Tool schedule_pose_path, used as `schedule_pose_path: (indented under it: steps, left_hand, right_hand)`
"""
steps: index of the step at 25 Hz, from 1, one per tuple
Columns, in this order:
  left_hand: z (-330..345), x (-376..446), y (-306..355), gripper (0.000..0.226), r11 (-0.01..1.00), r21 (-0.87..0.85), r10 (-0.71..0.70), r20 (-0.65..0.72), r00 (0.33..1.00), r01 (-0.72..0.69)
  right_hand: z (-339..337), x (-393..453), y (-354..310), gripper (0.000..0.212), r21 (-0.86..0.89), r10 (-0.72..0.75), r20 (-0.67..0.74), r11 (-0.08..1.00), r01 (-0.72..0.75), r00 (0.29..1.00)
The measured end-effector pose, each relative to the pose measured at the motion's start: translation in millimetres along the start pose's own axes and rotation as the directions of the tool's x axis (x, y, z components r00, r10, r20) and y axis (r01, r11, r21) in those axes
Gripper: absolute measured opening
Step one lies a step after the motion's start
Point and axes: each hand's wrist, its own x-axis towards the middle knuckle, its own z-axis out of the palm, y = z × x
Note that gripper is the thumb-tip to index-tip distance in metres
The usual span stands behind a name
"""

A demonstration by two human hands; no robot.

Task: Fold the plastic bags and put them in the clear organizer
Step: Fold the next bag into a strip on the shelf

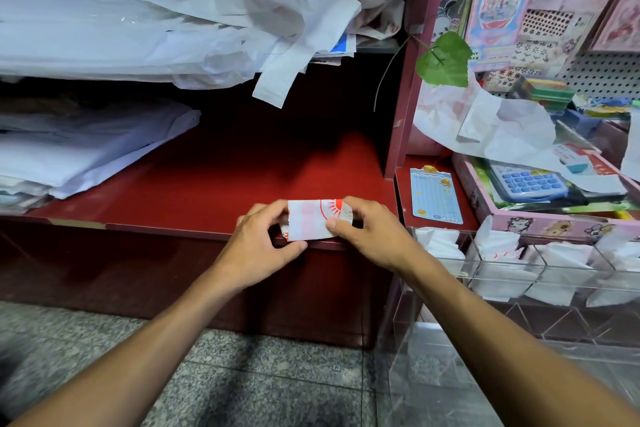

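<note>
Folded plastic bag, white with red print, sits pinched between both hands at the front edge of the red shelf. Left hand fingers curled on its left end, thumb under. Right hand thumb and fingers clamped on its right end. Clear organizer just right of the right-hand fingers, compartments holding folded white bags. Loose bag pile on the shelf above the fingers.

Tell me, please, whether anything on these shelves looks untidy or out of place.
Yes: the crumpled plastic bags on the upper shelf sit in a loose heap, and one handle strip hangs over its front edge. The folded bag held in both hands looks neat.
</note>
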Motion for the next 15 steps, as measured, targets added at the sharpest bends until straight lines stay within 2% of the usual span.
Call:
schedule_pose_path:
  steps: [3,5,8,10,12,14,15]
  left_hand:
    - [-0.3,1.2,4.4,0.046,0.974,-0.205,-0.095,0.021,0.995,0.097]
    - [1.2,4.2,8.4,0.036,0.962,-0.226,-0.165,-0.051,0.985,0.150]
    - [4.3,6.3,8.3,0.023,0.979,-0.128,-0.178,-0.158,0.971,0.158]
    - [5.7,6.9,4.6,0.023,0.986,-0.037,-0.166,-0.185,0.969,0.162]
    - [5.3,6.9,-0.1,0.026,0.987,0.101,-0.100,-0.211,0.972,0.123]
    - [2.6,4.7,-3.9,0.036,0.975,0.220,0.027,-0.162,0.986,0.009]
    - [0.9,3.4,-4.5,0.042,0.967,0.249,0.078,-0.081,0.994,-0.055]
  right_hand:
    - [5.5,4.1,-2.0,0.007,0.002,0.053,-0.006,0.999,-0.053,0.999]
    - [9.3,7.1,-3.4,0.023,-0.004,0.100,-0.012,0.995,-0.101,0.995]
    - [12.8,11.1,-6.2,0.023,-0.018,0.147,-0.060,0.989,-0.149,0.987]
    - [14.4,13.0,-8.5,0.022,-0.053,0.173,-0.093,0.982,-0.179,0.980]
    - [17.6,13.1,-12.1,0.030,-0.085,0.190,-0.121,0.976,-0.201,0.974]
    - [21.0,11.1,-14.8,0.042,-0.123,0.166,-0.151,0.975,-0.185,0.974]
    - [22.7,9.3,-14.5,0.045,-0.180,0.120,-0.162,0.972,-0.149,0.979]
